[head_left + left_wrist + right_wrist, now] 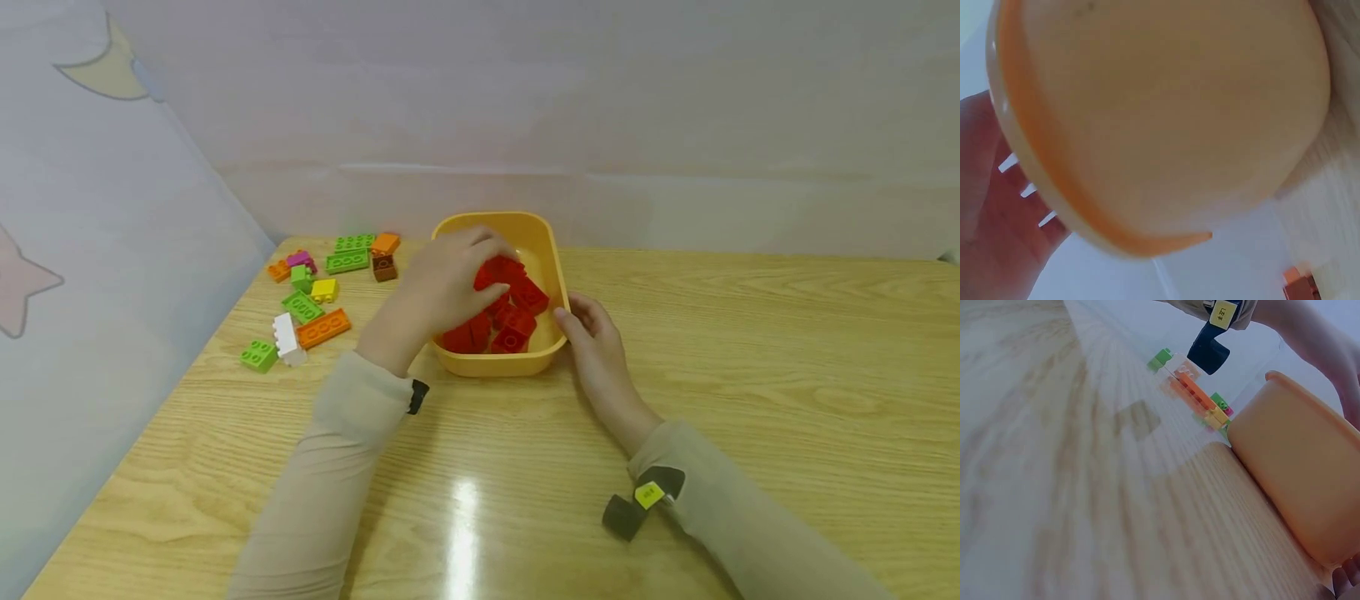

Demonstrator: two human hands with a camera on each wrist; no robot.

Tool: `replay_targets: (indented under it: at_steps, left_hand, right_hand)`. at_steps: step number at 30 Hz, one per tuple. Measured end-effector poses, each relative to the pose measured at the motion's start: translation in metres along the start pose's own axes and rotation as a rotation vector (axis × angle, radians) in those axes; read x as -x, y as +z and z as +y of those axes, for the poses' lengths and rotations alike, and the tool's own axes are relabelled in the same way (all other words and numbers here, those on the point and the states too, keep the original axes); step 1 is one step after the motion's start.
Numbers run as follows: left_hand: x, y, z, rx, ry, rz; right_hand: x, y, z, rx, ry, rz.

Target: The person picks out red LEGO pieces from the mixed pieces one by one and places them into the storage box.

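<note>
A yellow plastic bin [492,365] stands on the table with several red toy bricks [513,327] inside. My left hand [442,279] reaches over its left rim, thumb apart from the fingers, above the red bricks. The fingertips are partly hidden, and no brick shows clearly in their grasp. In the left wrist view the bin wall [1172,125] fills most of the picture, with the left hand [997,206] beyond the rim. My right hand [600,358] holds the bin's right side, its thumb at the rim and its fingers along the outside.
Left of the bin lie several loose bricks: a white brick [287,337], an orange brick [323,328], a yellow brick [325,290], a brown brick [384,267] and green bricks [258,356]. The wooden table [750,350] ends at a pale curtain-like backdrop [675,125].
</note>
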State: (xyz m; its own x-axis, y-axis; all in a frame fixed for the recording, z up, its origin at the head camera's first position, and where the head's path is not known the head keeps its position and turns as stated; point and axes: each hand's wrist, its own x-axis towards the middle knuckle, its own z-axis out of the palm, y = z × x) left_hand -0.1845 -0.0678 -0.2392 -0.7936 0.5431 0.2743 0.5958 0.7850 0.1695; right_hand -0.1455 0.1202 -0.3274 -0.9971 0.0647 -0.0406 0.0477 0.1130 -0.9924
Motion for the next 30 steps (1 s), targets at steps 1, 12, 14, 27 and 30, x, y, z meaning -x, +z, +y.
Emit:
replay_targets:
  at_steps: [1, 12, 14, 27, 30]
  left_hand:
    - [-0.001, 0.002, 0.002, 0.014, 0.007, -0.014]
    - [-0.003, 0.019, 0.018, 0.077, 0.022, -0.210]
    - [-0.002, 0.022, 0.019, 0.100, 0.009, -0.240]
    - [0.000, 0.032, 0.024, 0.219, 0.047, -0.312]
    - [0.000, 0.032, 0.026, 0.209, 0.047, -0.306]
  right_hand:
    - [0.000, 0.000, 0.000, -0.003, -0.004, -0.002]
    - [0.002, 0.001, -0.002, -0.003, -0.007, -0.010]
    - [0.001, 0.001, -0.002, -0.002, -0.008, -0.011]
    - [0.002, 0.000, 0.001, 0.030, -0.026, 0.004]
    - [0.002, 0.000, 0.001, 0.031, -0.025, 0.007]
